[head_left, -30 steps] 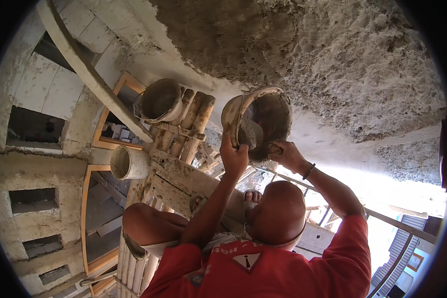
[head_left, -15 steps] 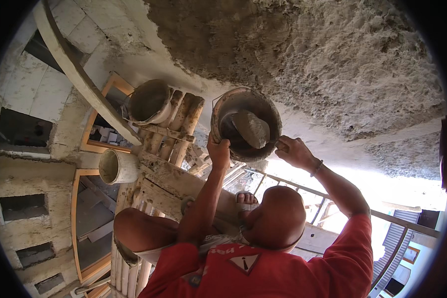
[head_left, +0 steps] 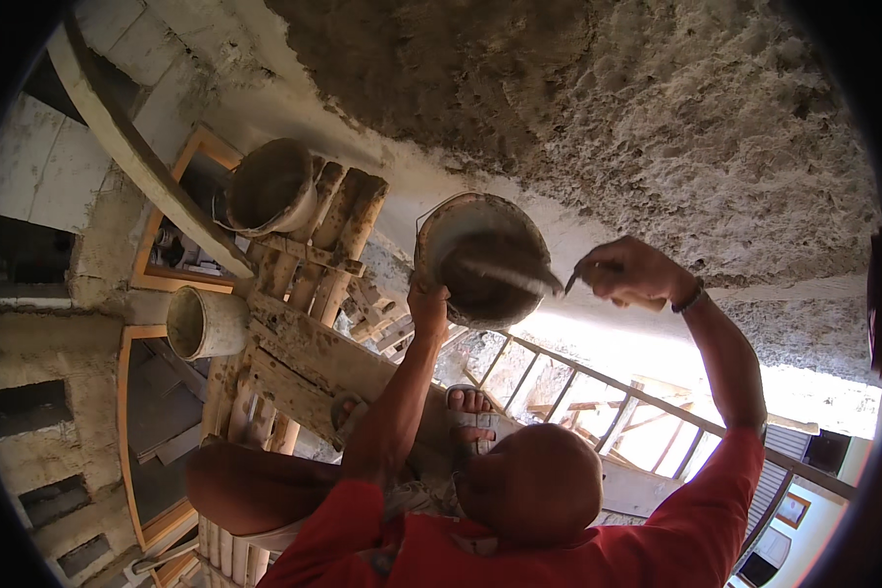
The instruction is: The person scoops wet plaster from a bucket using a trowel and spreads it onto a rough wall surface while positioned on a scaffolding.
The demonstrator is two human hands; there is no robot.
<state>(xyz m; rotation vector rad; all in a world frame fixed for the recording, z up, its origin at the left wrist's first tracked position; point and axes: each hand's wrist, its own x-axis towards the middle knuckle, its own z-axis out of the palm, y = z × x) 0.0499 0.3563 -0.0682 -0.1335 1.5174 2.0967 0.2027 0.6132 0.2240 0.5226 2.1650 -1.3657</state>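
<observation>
My left hand (head_left: 428, 304) grips the left lower rim of a mortar-stained bucket (head_left: 470, 216), held up below the rough wall. My right hand (head_left: 632, 269) is to the right of the bucket, closed on the handle of a trowel (head_left: 510, 274). The trowel's blade is smeared by motion across the dark inside of the bucket, so I cannot tell whether it touches the contents. My knees and sandalled feet (head_left: 468, 416) show below, on a stained wooden plank (head_left: 294, 363).
Two more buckets, one dark (head_left: 269, 191) and one pale (head_left: 206, 323), stand at left by short timber poles (head_left: 348, 255). A long bent board (head_left: 137, 147) crosses the upper left. A metal railing (head_left: 598, 377) runs at right. The rough plastered wall (head_left: 676, 147) spans the top.
My right hand has lifted and moved right from the bucket's rim, with the trowel swinging along. The bucket in my left hand has tilted and sits slightly lower than a second ago.
</observation>
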